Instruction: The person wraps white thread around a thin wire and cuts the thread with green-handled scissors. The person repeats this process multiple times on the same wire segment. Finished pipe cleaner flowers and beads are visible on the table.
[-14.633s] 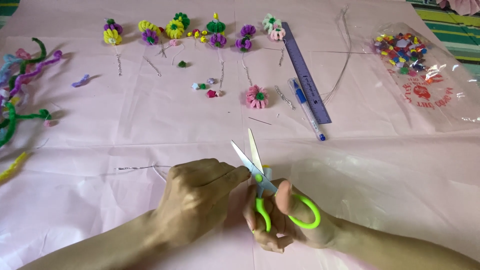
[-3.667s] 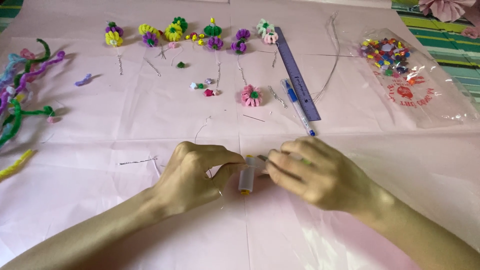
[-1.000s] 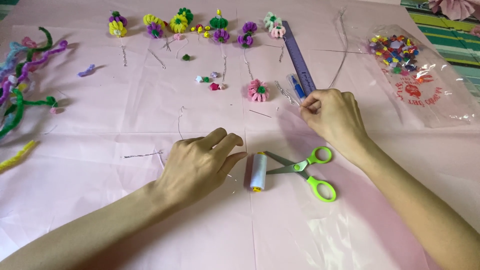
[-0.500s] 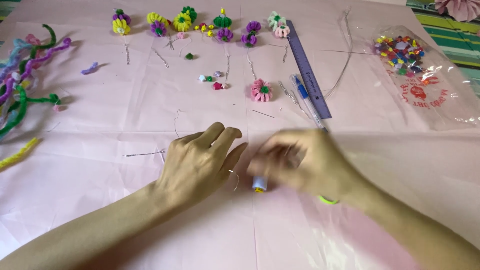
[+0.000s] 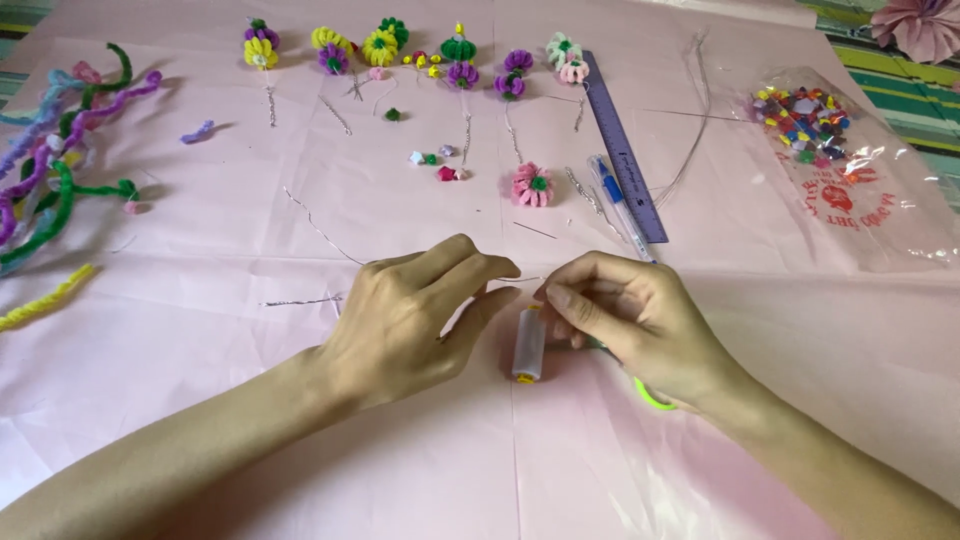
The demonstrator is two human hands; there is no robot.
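Observation:
My left hand (image 5: 420, 310) rests on the pink sheet (image 5: 200, 400) with thumb and forefinger pinched on a thin silver wire (image 5: 320, 228) that trails up and to the left. My right hand (image 5: 630, 315) faces it, its fingertips closed on the short end of the wire that shows between the two hands. A white thread spool (image 5: 528, 345) lies just below the fingertips, touching my right hand. Green-handled scissors (image 5: 652, 397) lie under my right palm, with only a bit of handle showing.
Pipe-cleaner flowers (image 5: 380, 45) line the far edge, and a pink one (image 5: 532, 185) lies closer. A purple ruler (image 5: 625, 150) and blue pen (image 5: 620, 205) lie right of centre. A bag of beads (image 5: 830, 140) sits at right. Pipe cleaners (image 5: 60, 170) are heaped left. A loose wire (image 5: 300, 300) lies nearby.
My right hand came back from beside the pen and ruler to the spool and now meets my left fingertips, covering the scissors. My left hand stayed in place.

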